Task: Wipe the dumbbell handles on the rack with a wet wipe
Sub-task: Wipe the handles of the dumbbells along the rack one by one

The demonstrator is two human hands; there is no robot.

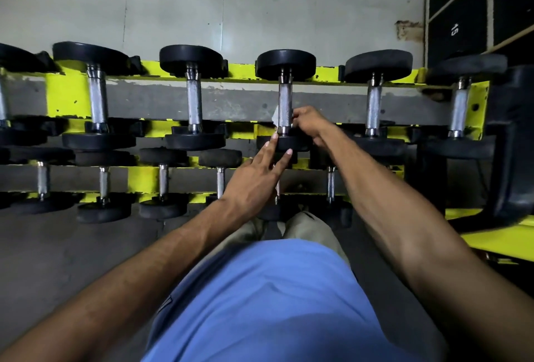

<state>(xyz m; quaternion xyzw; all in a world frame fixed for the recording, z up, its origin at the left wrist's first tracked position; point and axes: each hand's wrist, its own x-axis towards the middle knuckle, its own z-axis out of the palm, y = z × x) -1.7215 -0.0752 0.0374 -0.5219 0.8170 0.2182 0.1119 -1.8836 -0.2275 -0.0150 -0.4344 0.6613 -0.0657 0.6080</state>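
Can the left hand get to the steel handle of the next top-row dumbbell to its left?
Probably yes. The left hand holds nothing, its straight fingers only touching a black round dumbbell head, and the bare knurled steel handle lies uncovered with open space between.

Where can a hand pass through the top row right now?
Widest gap: between the wiped dumbbell handle and the next handle left. The gap toward the handle on the right is partly taken by the right hand holding the wet wipe. Crowded: the lower row's heads, and around the left hand.
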